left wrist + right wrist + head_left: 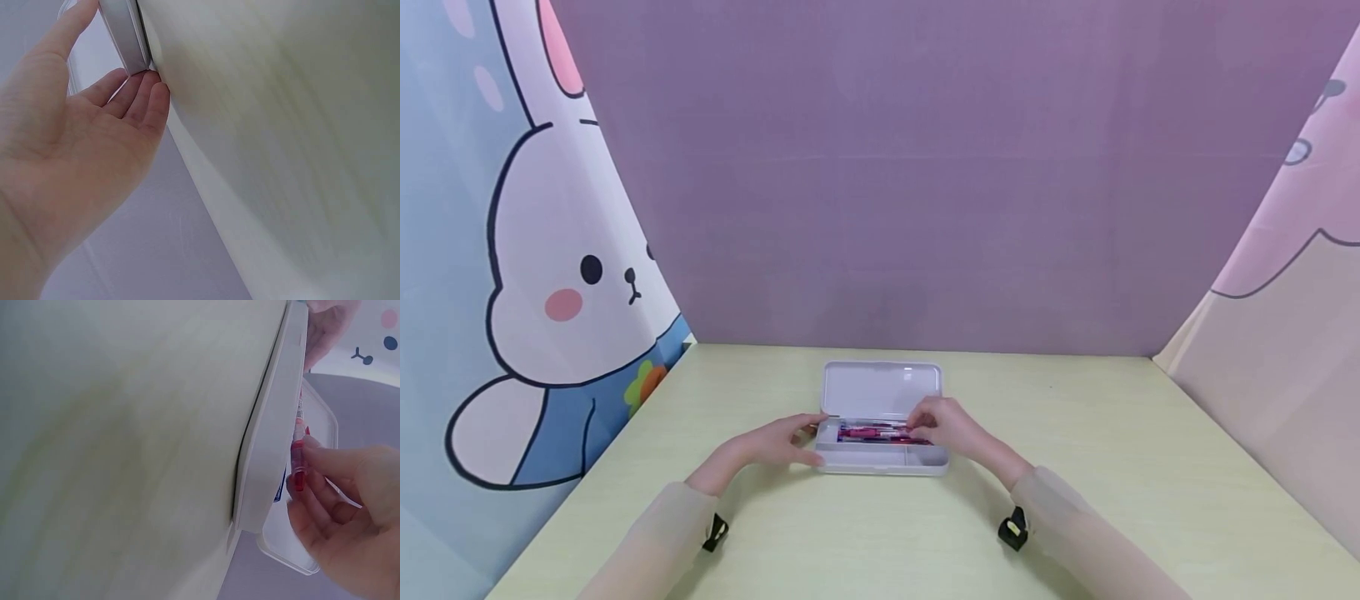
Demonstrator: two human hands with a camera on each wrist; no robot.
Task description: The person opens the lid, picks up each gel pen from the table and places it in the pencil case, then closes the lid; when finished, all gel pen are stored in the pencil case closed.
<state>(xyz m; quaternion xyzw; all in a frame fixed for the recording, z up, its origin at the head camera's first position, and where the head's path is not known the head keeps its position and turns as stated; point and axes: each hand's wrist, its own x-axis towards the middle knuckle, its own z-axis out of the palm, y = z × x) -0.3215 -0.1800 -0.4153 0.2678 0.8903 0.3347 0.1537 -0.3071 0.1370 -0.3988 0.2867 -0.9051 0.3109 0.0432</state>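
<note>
A white pencil case (880,469) lies on the table with its lid (880,390) raised at the back. My left hand (778,442) holds the left end of the case, thumb at the front corner and fingers round the far side; the left wrist view shows the fingertips (150,94) against its end. Over the right part of the case, my right hand (951,427) pinches a red pen (299,465) between thumb and fingers. Several pens (872,433) lie in the long rear compartment. A blue pen (280,487) shows below the right hand.
The pale wooden table (880,542) reaches back to a purple backdrop (880,183). Printed curtains, one with a rabbit (580,333), hang at both sides. A front compartment with a divider (906,455) runs along the case's near edge.
</note>
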